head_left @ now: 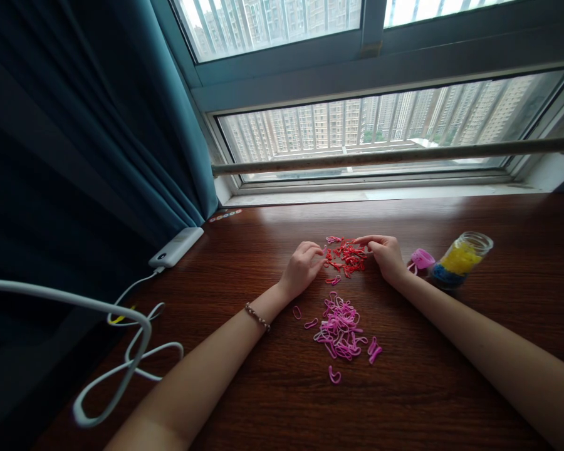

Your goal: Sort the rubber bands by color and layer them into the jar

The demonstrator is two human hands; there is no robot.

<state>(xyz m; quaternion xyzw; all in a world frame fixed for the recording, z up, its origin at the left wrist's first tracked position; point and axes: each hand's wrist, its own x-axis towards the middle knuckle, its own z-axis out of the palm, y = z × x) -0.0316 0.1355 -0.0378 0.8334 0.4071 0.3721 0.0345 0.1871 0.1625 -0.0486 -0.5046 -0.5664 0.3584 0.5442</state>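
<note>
My left hand is at the left edge of a pile of red loop-shaped clips, which look like plastic stitch markers. Its thumb and fingertips are pinched together, with a small pink clip showing at the tips. From the other side, my right hand reaches over the pile's right edge, index finger stretched out onto the red clips and thumb apart from it. Nearer me lies a separate pile of pink clips, several loose ones scattered around it. A few pink clips sit at the far edge of the red pile.
Beside my right wrist a glass jar with yellow and blue contents stands tilted, next to a pink ring-like piece. A white power bank and its white cable lie left. Behind the wooden table are a window and a curtain.
</note>
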